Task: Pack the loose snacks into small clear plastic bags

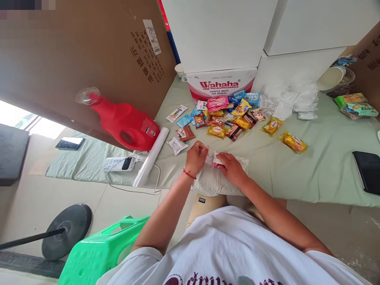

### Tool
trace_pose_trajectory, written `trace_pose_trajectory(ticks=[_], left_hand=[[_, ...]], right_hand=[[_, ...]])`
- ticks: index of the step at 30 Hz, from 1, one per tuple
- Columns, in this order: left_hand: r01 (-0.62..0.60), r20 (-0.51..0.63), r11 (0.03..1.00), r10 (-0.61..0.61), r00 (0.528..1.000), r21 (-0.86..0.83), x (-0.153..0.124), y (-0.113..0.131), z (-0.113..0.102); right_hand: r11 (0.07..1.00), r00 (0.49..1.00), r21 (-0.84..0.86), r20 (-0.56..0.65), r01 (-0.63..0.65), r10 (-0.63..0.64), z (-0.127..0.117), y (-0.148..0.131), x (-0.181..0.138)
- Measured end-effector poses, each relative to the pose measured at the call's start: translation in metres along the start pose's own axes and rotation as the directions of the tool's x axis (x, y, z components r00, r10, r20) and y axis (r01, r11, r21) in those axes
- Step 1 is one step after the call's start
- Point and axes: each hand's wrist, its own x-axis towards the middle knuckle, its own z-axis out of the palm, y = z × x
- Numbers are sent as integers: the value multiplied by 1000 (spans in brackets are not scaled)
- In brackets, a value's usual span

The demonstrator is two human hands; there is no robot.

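My left hand [196, 158] is closed, its fingertips pinching the edge of a clear plastic bag [209, 159]. A red string circles that wrist. Just to the right, my right hand [233, 168] curls over a small red-and-white packet [218, 159] lying on the clear plastic; the fingers cover much of it. More crinkled clear plastic [244, 163] shows beyond the right hand. Ahead of both hands spreads a pile of wrapped snacks [216, 120] in several colours. Closest to my left hand are a white packet [177, 145] and a brown packet [186, 133].
A Wahaha carton [222, 83] stands behind the snacks, beside heaped clear bags [297, 99]. On the left are a red jug [127, 122], a plastic film roll [152, 156] and a cabled power bank [119, 164]. A black phone [367, 170] lies right; a green stool [101, 249] stands below.
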Motion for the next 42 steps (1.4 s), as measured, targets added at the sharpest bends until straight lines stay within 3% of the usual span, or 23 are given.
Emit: trace_pose_trajectory(ticks=[3,7,9,11,14,17,20,23,25,27,30,33,36,38,40,42], left_hand=[[-80,210,990,104,972,-120,-14,19,21],[-215,287,973,182,940,87,-25,24,42],[-277,302,936,206,931,216,-28,22,47],[-299,296,908,211,932,294,-32,23,51],[-189,118,904,155,981,385,-38,27,56],[25,-103,896,23,994,443,-39,30,58],[123,-58,870,-108,992,477,-37,30,57],[114,18,884,-137,990,453,-42,27,60],[-1,8,914,-3,1000,406,-49,25,66],[-224,-34,895,256,966,385,-57,23,73],[-563,-29,738,615,788,372,-64,20,79],[-749,81,621,755,651,231,-64,19,79],[-834,213,552,814,541,5,-68,24,81],[-826,223,546,830,511,-139,-73,30,86],[-787,143,582,813,564,-203,-78,34,89],[-756,34,639,766,642,-142,-80,33,86]], right_hand=[[989,996,122,-14,-85,87,-2,3,-1],[933,977,294,28,-209,210,-21,22,-7],[940,968,241,-16,-240,251,-35,34,-13],[960,957,50,-76,-277,280,-48,40,-20],[906,936,-234,-64,-352,346,-56,38,-31],[883,931,-299,-59,-361,361,-55,27,-41],[899,926,-224,-80,-377,368,-51,16,-46],[870,875,95,20,-484,485,-44,9,-44],[731,835,439,90,-523,543,-38,4,-42],[486,810,739,136,-467,571,-33,-1,-43],[112,791,932,224,-345,570,-33,-5,-51],[-101,763,938,328,-331,557,-38,-4,-63],[-100,743,937,329,-336,583,-40,-1,-73],[-53,738,953,265,-298,621,-42,1,-77],[20,742,968,178,-250,647,-47,4,-82],[123,741,969,81,-216,667,-60,13,-90]])
